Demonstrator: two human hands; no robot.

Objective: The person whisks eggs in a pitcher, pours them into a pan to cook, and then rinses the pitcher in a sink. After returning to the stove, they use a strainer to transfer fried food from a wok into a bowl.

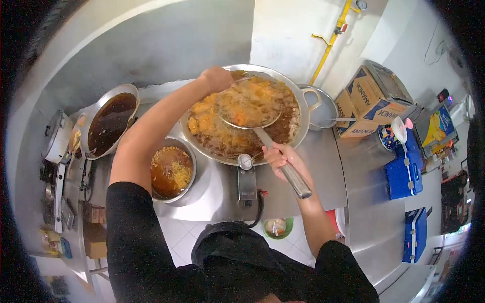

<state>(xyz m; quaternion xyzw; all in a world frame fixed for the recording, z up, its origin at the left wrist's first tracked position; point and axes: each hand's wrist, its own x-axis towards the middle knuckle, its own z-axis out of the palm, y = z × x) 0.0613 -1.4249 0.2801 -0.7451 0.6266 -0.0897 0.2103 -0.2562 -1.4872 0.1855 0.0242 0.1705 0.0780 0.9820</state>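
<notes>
My right hand (284,158) is closed around the thick metal handle of a skimmer (264,135), whose round head lies in the bubbling oil among orange-brown frying pieces (245,101). They fill much of a large two-handled wok (304,123). My left hand (217,79) reaches over the wok's far left rim, fingers closed. From it a thin metal utensil (243,79) points right over the food; its working end is hidden by froth. A dial thermometer (245,161) stands at the wok's near edge.
Left of the wok stand a pot (193,177) of oil with yellow crumbs and a pan of dark oil (113,118). A metal bowl (323,108) and cardboard boxes (366,96) sit right. Blue coolers (404,174) stand farther right. A green basin (279,229) is on the floor.
</notes>
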